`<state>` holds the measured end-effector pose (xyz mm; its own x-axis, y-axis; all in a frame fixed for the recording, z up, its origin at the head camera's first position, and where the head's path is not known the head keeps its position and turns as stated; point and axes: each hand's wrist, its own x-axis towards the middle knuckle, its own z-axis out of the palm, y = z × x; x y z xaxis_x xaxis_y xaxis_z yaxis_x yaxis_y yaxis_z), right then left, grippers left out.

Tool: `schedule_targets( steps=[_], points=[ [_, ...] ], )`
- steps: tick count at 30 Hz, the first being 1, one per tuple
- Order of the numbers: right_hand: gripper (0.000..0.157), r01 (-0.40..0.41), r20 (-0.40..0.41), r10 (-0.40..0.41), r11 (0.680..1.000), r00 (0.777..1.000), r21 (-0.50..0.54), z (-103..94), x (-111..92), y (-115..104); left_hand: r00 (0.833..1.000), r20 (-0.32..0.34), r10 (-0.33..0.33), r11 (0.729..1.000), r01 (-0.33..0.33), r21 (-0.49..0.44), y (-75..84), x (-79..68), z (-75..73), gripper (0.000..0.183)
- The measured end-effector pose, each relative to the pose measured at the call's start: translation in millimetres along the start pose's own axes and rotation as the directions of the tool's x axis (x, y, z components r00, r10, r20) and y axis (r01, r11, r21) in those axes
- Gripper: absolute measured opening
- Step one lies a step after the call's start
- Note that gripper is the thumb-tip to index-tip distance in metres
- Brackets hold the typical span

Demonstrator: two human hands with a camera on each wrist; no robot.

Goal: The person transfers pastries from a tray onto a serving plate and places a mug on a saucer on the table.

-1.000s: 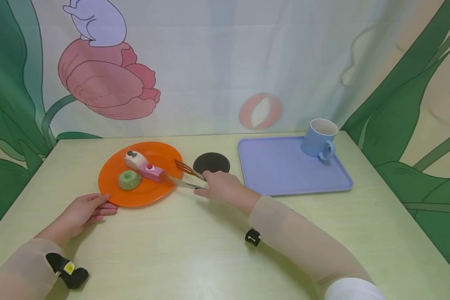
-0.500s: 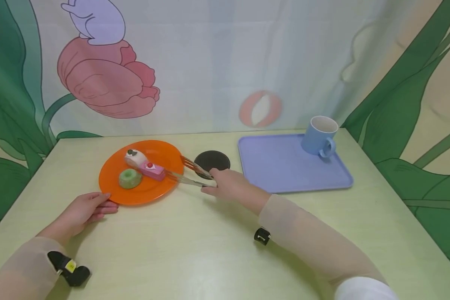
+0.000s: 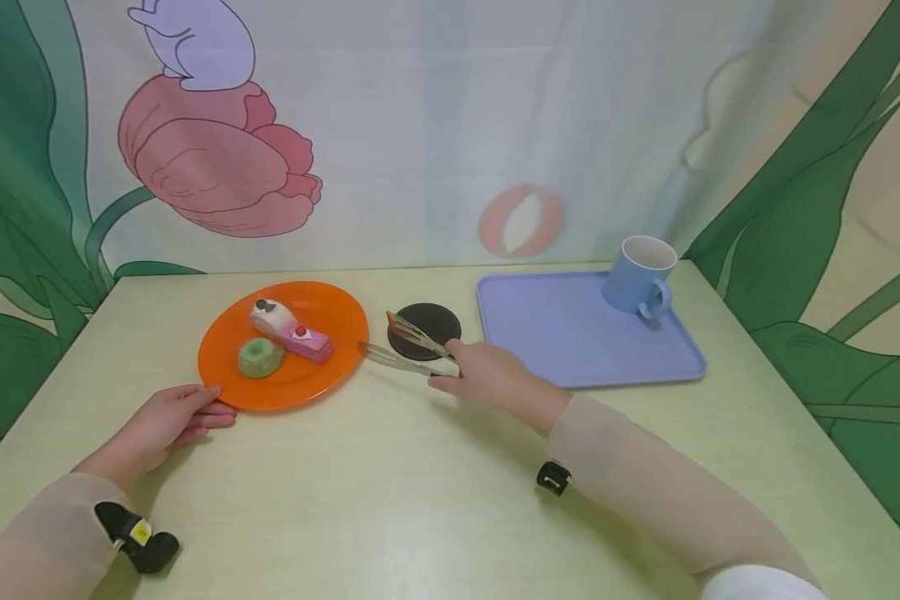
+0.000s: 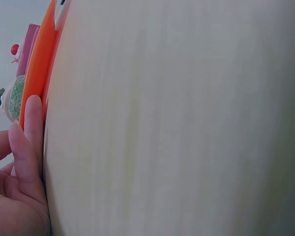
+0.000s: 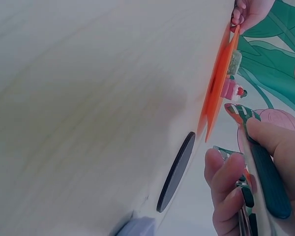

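My left hand (image 3: 168, 427) holds the near-left rim of an orange plate (image 3: 333, 308), thumb on top and fingers at its edge. On the plate lie a green ring-shaped cake (image 3: 260, 358), a white cake (image 3: 272, 317) with a dark topping, and a pink cake slice (image 3: 309, 344) with a red cherry. My right hand (image 3: 495, 377) grips metal tongs (image 3: 437, 345) with dark green handle grips (image 5: 270, 182). The tongs' two arms stand apart with nothing between them. One tip overlaps the plate's right rim in the head view; the other overlaps a black round coaster (image 3: 435, 317).
Right of the coaster lies a lavender tray (image 3: 555, 333), bearing a light blue mug (image 3: 637, 279) in its far right corner. A printed curtain (image 3: 390, 167) hangs behind the pale table (image 3: 330, 500).
My right hand has drawn the tongs rightward, away from the pink cake slice, which has stayed on the plate. My left hand has kept its place at the rim.
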<state>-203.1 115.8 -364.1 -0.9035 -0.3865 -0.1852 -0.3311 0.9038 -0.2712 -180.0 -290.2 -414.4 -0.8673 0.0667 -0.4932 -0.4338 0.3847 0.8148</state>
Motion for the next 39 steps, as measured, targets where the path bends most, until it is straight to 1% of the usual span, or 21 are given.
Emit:
schedule_targets(
  steps=[4,13,17,25,36,39],
  points=[
    [0.057,-0.001,0.004,0.001,1.000,1.000,0.008,-3.3,-5.6,2.6,1.000,0.001,-0.003,1.000,0.003,-0.010,0.0,-0.3,0.3,0.059],
    [0.043,0.001,-0.022,0.000,0.999,1.000,0.052,-6.7,-18.9,16.3,1.000,0.002,0.003,1.000,-0.003,-0.012,0.6,0.6,0.2,0.059],
    [0.040,-0.007,-0.022,0.008,0.997,1.000,0.077,-8.4,-25.2,23.9,1.000,0.006,0.006,1.000,-0.006,-0.016,0.9,-0.3,-0.1,0.057],
    [0.048,-0.038,-0.023,0.040,0.995,0.999,0.091,-11.6,-37.9,41.3,1.000,0.013,0.021,1.000,-0.021,-0.021,0.5,-0.9,-0.9,0.057],
    [0.049,-0.069,-0.033,0.073,0.992,0.997,0.110,-17.6,-55.4,62.2,1.000,0.002,-0.001,1.000,0.001,-0.021,2.1,1.4,-0.9,0.060],
    [0.047,-0.063,-0.047,0.069,0.991,0.996,0.117,-19.4,-60.0,66.9,1.000,0.003,-0.008,1.000,0.008,-0.010,1.4,0.9,-0.2,0.060]
  ],
)
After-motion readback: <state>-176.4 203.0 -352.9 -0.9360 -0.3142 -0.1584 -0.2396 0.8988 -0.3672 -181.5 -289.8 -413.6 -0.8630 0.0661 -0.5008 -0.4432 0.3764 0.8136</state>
